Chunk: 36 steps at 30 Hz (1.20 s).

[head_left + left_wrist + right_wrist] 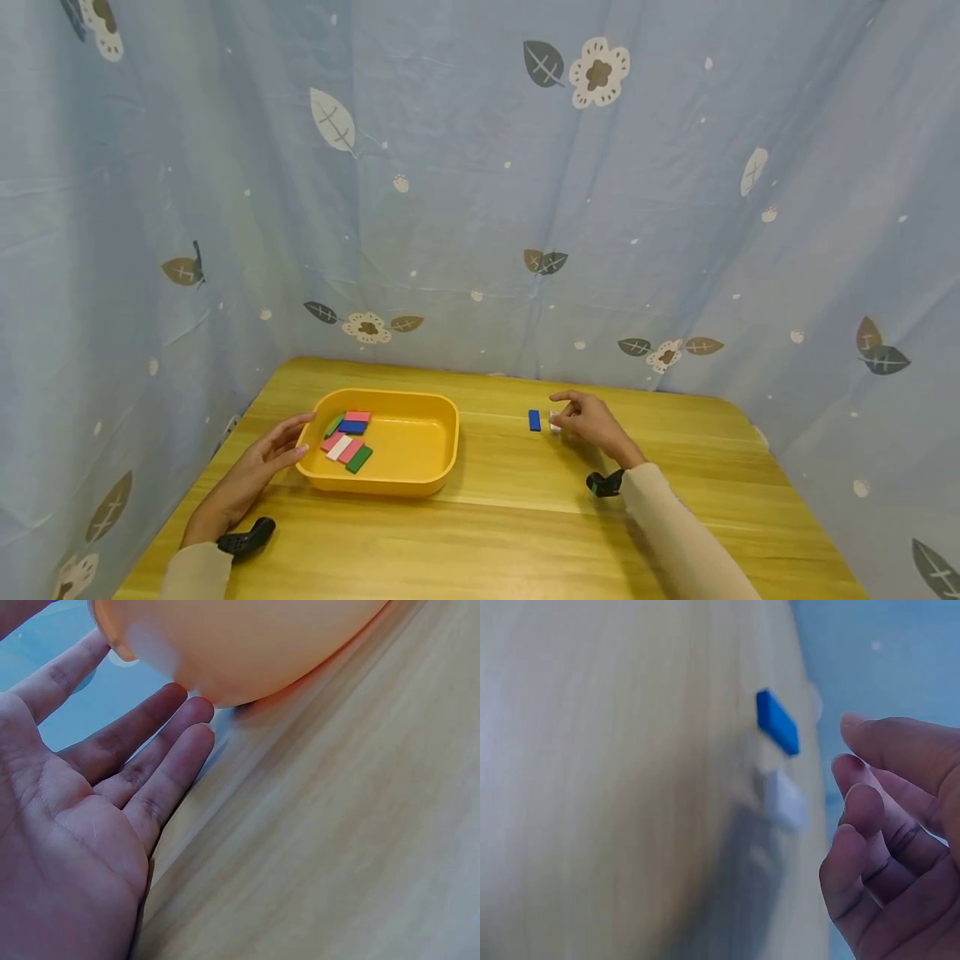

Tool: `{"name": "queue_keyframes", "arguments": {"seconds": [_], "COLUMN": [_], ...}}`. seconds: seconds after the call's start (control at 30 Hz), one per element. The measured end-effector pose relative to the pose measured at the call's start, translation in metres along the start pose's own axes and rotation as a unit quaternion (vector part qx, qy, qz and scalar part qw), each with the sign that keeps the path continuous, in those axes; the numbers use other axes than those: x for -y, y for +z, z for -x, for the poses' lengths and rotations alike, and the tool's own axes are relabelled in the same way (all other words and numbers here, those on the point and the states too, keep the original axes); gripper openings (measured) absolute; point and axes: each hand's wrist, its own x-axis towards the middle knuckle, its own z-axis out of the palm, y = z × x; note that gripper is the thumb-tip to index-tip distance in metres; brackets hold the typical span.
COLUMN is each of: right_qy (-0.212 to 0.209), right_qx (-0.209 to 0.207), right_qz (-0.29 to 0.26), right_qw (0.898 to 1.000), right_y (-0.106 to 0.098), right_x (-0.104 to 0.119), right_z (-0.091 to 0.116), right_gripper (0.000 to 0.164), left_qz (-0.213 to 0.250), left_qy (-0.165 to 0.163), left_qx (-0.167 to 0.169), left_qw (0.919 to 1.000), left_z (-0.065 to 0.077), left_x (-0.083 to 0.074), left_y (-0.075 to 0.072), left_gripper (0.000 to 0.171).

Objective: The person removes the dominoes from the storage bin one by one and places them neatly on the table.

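Note:
My left hand (251, 471) is at the left side of a yellow plastic tray (420, 486), fingertips right at its rim. In the left wrist view the fingers (169, 776) extend toward the tray's outer wall (247, 652). My right hand (596, 427) hovers by a white block (555, 422), which it partly covers in the head view. In the right wrist view, its fingers (847, 877) are bent with nothing between them and the thumb. The white block (784, 801) lies on the table, beside a flat blue block (778, 724).
Inside the tray, toward its left, lie several flat blocks: pink, white, blue and green ones, including a dark green block (359, 459). The wooden table (495, 533) ends at a blue patterned curtain (465, 208) behind and along the sides.

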Motion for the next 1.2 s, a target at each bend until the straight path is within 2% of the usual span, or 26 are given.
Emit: {"name": "queue_keyframes", "arguments": {"seconds": [0.2, 0.37, 0.7, 0.97, 1.2], "right_qy": [-0.022, -0.052, -0.098, -0.131, -0.139], "right_qx": [0.010, 0.029, 0.061, 0.097, 0.123], "right_qz": [0.017, 0.010, -0.037, -0.076, -0.107], "right_qw": [1.000, 0.998, 0.993, 0.984, 0.977], "right_y": [0.012, 0.023, 0.049, 0.078, 0.101], "right_x": [0.020, 0.035, 0.069, 0.097, 0.118], "right_z": [0.000, -0.002, -0.012, -0.017, -0.019], "right_gripper": [0.043, 0.041, 0.041, 0.040, 0.042], "left_qz": [-0.003, -0.003, 0.006, -0.001, -0.001], "left_qy": [0.005, 0.013, 0.016, 0.015, 0.017], "left_qx": [0.001, 0.006, 0.005, 0.005, 0.003], "left_qw": [1.0000, 0.9999, 0.9998, 0.9999, 0.9999], "left_z": [0.001, 0.000, -0.004, -0.001, 0.001], "left_x": [0.000, 0.001, -0.003, -0.002, 0.001], "left_y": [0.001, 0.002, 0.002, 0.001, 0.000], "left_gripper": [0.062, 0.060, 0.060, 0.060, 0.059]}}
